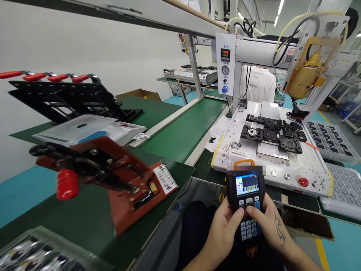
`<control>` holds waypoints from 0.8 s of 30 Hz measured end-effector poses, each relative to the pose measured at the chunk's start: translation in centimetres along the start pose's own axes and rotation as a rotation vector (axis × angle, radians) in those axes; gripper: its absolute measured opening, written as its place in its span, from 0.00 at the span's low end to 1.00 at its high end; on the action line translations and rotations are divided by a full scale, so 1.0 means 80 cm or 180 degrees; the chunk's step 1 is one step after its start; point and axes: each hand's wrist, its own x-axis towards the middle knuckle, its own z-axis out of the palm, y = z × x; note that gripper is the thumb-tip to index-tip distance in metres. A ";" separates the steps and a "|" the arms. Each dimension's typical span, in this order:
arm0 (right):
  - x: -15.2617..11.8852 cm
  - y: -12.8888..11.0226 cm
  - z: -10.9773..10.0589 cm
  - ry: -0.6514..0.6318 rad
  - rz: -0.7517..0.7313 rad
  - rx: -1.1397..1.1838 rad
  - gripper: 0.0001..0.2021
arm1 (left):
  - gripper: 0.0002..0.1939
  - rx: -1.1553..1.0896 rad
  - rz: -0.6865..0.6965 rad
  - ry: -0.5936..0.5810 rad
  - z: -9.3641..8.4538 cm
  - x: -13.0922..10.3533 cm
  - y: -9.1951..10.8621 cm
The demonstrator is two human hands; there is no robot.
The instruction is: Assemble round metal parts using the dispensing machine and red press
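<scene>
A black handheld teach pendant [248, 226] with a small lit screen and a keypad is held upright over my lap. My left hand [222, 227] grips its left side, thumb on the upper keys. Around the right edge wraps my right hand [266, 218], its thumb also resting on the keys. Most fingers of both hands are hidden behind the pendant. Just beyond it stands a white dispensing machine [245, 160] with a gold-coloured head [303, 79] hanging over its bed. Black fixture blocks [272, 131] sit on that bed, with dark scraps scattered around them.
A red-brown toggle clamp press [124, 210] with a red handle stands on the left green bench. Behind it are black clamp frames [64, 98]. A green conveyor belt [183, 130] runs between benches. Clear trays [332, 141] lie at right. A person in white [259, 84] is behind the machine.
</scene>
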 end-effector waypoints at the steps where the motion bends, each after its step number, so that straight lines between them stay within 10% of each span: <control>1: 0.000 0.000 0.000 0.0008 -0.0002 -0.0002 0.16 | 0.25 0.0000 -0.0008 -0.0002 0.000 0.000 0.001; 24: 0.000 -0.002 0.000 -0.0029 0.0007 0.0066 0.16 | 0.25 0.0044 0.0054 -0.0046 -0.001 0.001 0.002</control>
